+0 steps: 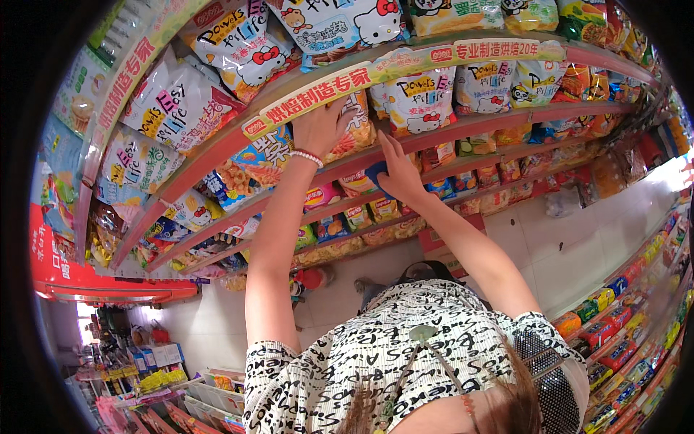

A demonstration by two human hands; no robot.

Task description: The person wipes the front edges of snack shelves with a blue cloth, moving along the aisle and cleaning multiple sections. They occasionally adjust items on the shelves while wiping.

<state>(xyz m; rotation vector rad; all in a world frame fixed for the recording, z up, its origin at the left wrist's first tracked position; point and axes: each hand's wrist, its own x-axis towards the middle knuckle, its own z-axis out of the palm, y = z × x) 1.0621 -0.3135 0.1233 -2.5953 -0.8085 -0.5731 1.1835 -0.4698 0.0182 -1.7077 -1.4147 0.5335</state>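
My left hand (320, 130), with a beaded bracelet at the wrist, reaches onto a shelf and rests against an orange and white snack bag (355, 130); whether its fingers grip the bag cannot be told. My right hand (400, 176) is at the shelf's front edge, its fingertips near that bag's lower right corner. A dark blue cloth (378, 178) is tucked in its palm, partly hidden by the hand. A blue snack bag (265, 157) lies left of my left wrist. White snack bags with a cartoon cat (422, 103) stand to the right.
Red shelf edges (461, 127) curve across the view, with packed snack bags above and below. A printed strip (317, 92) runs just above my left hand. A red cabinet (108, 287) is at left. Another stocked shelf (612, 331) stands at lower right, across the tiled floor (564, 249).
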